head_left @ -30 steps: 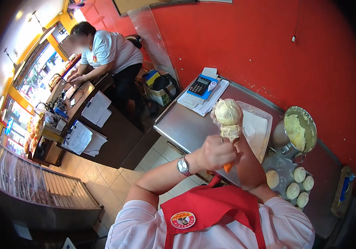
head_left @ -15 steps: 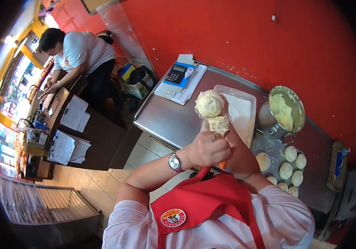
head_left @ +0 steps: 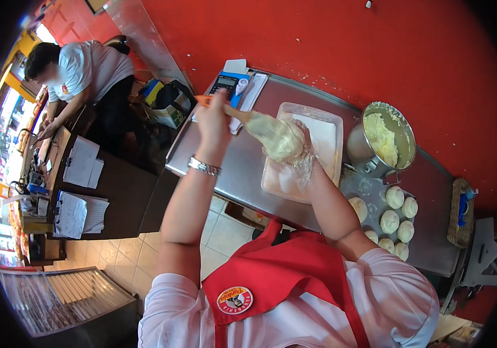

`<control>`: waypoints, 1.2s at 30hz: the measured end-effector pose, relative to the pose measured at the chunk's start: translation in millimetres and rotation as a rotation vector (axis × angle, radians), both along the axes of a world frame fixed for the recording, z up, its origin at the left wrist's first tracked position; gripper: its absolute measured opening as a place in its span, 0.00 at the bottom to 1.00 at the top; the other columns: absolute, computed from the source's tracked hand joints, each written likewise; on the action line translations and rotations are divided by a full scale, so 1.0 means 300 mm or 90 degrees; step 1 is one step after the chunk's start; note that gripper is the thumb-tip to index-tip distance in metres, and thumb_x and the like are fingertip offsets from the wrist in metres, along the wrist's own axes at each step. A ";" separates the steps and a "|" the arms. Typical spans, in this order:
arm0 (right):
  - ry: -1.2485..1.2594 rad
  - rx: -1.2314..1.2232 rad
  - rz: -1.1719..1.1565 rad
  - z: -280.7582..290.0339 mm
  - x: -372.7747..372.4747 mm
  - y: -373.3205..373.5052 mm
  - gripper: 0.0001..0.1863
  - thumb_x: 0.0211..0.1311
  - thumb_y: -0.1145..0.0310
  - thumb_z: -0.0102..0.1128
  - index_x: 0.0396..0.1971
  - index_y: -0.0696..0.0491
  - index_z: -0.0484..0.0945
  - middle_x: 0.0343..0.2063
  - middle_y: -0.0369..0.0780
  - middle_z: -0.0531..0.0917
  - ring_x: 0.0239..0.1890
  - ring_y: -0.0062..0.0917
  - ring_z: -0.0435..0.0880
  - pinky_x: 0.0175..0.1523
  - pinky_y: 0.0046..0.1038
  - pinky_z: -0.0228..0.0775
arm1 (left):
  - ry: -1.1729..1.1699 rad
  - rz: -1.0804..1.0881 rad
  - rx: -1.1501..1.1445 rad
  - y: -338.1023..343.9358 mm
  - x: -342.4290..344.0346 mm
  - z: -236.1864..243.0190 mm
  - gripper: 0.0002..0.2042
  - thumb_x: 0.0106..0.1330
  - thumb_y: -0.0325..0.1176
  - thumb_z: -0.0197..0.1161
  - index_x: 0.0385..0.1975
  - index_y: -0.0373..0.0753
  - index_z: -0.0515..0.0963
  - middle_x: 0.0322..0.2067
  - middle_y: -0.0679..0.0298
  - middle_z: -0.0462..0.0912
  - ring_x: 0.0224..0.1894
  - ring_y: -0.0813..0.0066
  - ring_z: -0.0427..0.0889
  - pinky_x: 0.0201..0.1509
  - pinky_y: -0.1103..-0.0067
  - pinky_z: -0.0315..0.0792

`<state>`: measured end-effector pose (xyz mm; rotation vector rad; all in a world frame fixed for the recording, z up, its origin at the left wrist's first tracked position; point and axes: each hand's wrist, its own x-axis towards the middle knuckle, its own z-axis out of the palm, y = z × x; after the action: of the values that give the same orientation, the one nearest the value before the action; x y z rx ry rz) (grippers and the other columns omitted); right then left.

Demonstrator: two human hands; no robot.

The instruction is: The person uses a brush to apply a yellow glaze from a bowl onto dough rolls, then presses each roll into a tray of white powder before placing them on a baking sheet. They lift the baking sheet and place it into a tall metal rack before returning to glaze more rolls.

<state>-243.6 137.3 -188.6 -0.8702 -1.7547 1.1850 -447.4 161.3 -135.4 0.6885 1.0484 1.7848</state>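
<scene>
My left hand (head_left: pixel 213 122) grips a spatula (head_left: pixel 234 113) with an orange-tipped wooden handle; its blade lies across a cream-coated round piece (head_left: pixel 277 139), blurred by motion. My right hand (head_left: pixel 303 165), in clear plastic, holds that piece over the plastic tub (head_left: pixel 335 168) with a white bottom. A steel bowl (head_left: pixel 357 145) of pale cream (head_left: pixel 381 139) stands to the right. Below it, several cream-covered round pieces (head_left: pixel 395 197) sit on a metal tray (head_left: pixel 364 194). A calculator (head_left: pixel 223 82) on a blue pad and papers lie behind my left hand.
The steel table (head_left: pixel 208 174) runs along a red wall, with a basket (head_left: pixel 457 232) at its right end. A co-worker (head_left: pixel 86 78) leans over a dark counter (head_left: pixel 115 197) at the left, with papers and clipboards. A glazed case (head_left: pixel 57 293) stands at lower left.
My left hand has swung up and leftward, turning the spatula from upright to crosswise over the coated piece. My right forearm shows more from under it. The view has shifted.
</scene>
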 end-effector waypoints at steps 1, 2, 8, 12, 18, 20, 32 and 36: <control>0.329 -0.331 0.093 -0.021 0.010 0.008 0.25 0.54 0.47 0.54 0.36 0.56 0.78 0.35 0.44 0.82 0.38 0.35 0.83 0.45 0.39 0.77 | 0.014 0.021 0.008 0.019 -0.056 -0.011 0.08 0.61 0.31 0.63 0.22 0.41 0.71 0.17 0.69 0.72 0.13 0.83 0.67 0.14 0.86 0.58; 0.660 -0.660 0.186 -0.052 0.017 0.021 0.26 0.54 0.48 0.55 0.38 0.58 0.78 0.35 0.44 0.83 0.38 0.34 0.83 0.46 0.39 0.76 | 0.027 0.045 0.015 0.023 -0.113 -0.024 0.08 0.61 0.31 0.63 0.22 0.41 0.71 0.17 0.69 0.73 0.14 0.83 0.68 0.15 0.86 0.59; 0.327 -0.398 -0.168 -0.255 0.231 0.264 0.19 0.57 0.54 0.53 0.35 0.57 0.78 0.34 0.42 0.83 0.39 0.37 0.82 0.44 0.39 0.77 | -0.006 0.174 0.023 -0.183 -0.282 -0.023 0.10 0.62 0.33 0.62 0.22 0.42 0.69 0.19 0.69 0.73 0.15 0.83 0.69 0.16 0.85 0.61; -0.495 -0.077 -0.216 -0.517 0.202 0.268 0.21 0.61 0.52 0.49 0.41 0.54 0.78 0.41 0.43 0.82 0.47 0.39 0.79 0.53 0.40 0.71 | -0.068 0.215 -0.037 -0.310 -0.360 -0.136 0.10 0.63 0.33 0.61 0.27 0.43 0.65 0.17 0.67 0.72 0.12 0.85 0.64 0.12 0.87 0.53; -0.531 0.125 -0.347 -0.621 0.159 0.150 0.19 0.64 0.56 0.46 0.43 0.54 0.76 0.45 0.46 0.79 0.49 0.41 0.76 0.55 0.39 0.66 | -0.021 0.335 -0.050 -0.554 -0.542 -0.178 0.10 0.63 0.33 0.61 0.22 0.43 0.69 0.17 0.69 0.73 0.12 0.87 0.63 0.11 0.88 0.52; -0.523 -0.045 -0.179 -0.458 0.120 0.154 0.17 0.63 0.55 0.49 0.38 0.55 0.77 0.39 0.48 0.80 0.45 0.41 0.78 0.51 0.39 0.67 | -0.008 0.393 -0.055 -0.672 -0.620 -0.189 0.11 0.63 0.34 0.61 0.21 0.44 0.68 0.17 0.69 0.72 0.12 0.87 0.63 0.12 0.88 0.51; -0.275 -0.165 -0.051 -0.485 0.174 0.120 0.10 0.57 0.65 0.55 0.34 0.56 0.75 0.35 0.42 0.79 0.39 0.29 0.78 0.44 0.28 0.70 | -0.006 0.404 -0.041 -0.741 -0.627 -0.144 0.13 0.64 0.36 0.60 0.20 0.40 0.71 0.16 0.71 0.70 0.14 0.87 0.63 0.15 0.88 0.54; 0.031 -0.449 -0.042 -0.521 0.297 0.135 0.12 0.64 0.67 0.48 0.41 0.60 0.72 0.40 0.41 0.77 0.42 0.30 0.78 0.49 0.32 0.71 | -0.010 0.428 -0.029 -0.774 -0.656 -0.176 0.12 0.64 0.35 0.60 0.20 0.40 0.71 0.19 0.68 0.74 0.20 0.85 0.70 0.21 0.88 0.63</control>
<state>-154.6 177.7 -344.9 -1.2706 -1.2490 1.7989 -644.2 -70.8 -188.2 0.3005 1.4129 2.3128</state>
